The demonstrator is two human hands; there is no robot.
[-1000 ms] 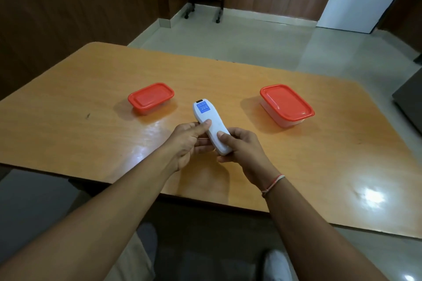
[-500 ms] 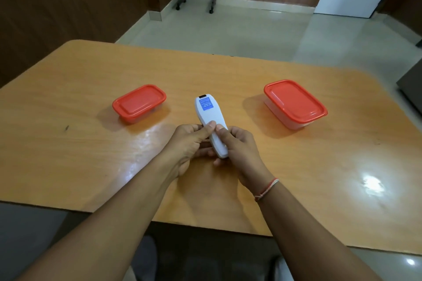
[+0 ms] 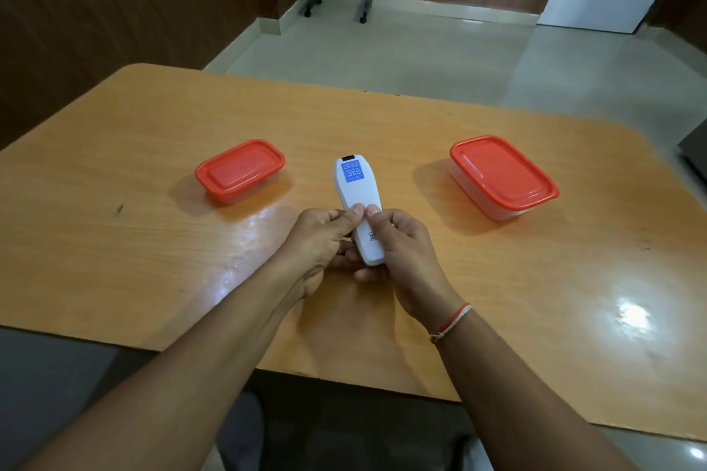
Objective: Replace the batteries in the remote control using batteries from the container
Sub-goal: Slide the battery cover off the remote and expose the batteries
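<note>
The left hand (image 3: 319,241) and right hand (image 3: 401,252) are covering the lower sides of the remote control (image 3: 357,206), hiding its near half. The print on its blue label (image 3: 352,173) is reading too small. The red lids are concealing what both containers (image 3: 240,171) (image 3: 503,176) are holding.

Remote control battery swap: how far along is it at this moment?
Early. Done: the remote control is picked up and turned back-side up. In hand: the left hand and right hand both grip it, thumbs pressed on the back where the cover would slide; it still looks closed. Left: both red-lidded containers remain shut on the table, and no batteries are visible.
</note>
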